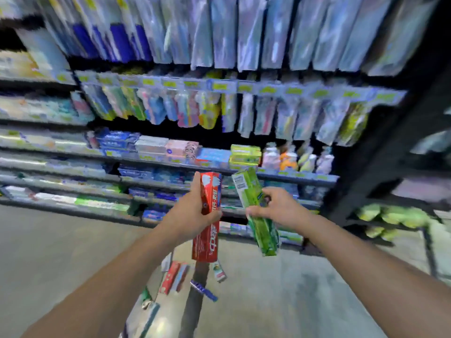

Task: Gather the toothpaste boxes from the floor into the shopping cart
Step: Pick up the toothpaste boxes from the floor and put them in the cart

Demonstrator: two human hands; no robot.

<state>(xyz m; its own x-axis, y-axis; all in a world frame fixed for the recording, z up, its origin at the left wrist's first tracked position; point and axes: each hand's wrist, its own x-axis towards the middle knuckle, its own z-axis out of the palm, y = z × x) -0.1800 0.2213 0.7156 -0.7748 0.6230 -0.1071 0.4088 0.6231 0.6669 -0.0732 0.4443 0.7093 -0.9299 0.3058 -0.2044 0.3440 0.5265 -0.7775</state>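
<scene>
My left hand [192,211] grips a red toothpaste box [207,242] around its middle, held upright in front of the shelves. My right hand [275,208] grips a green toothpaste box [264,235], tilted with its top leaning left. The two boxes are side by side and apart. Below them on the grey floor lie several more boxes: a red one [170,276], a small white and green one [219,272], a blue one [203,290] and a pale one [144,313] near the bottom edge. The frame is blurred. No shopping cart is in view.
Store shelving [170,164] with stacked toothpaste boxes fills the view ahead, and toothbrush packs [244,113] hang above. A black shelf post [366,172] stands at the right, with green packs [390,215] on a low rack beyond it. A dark stripe [195,301] runs across the floor.
</scene>
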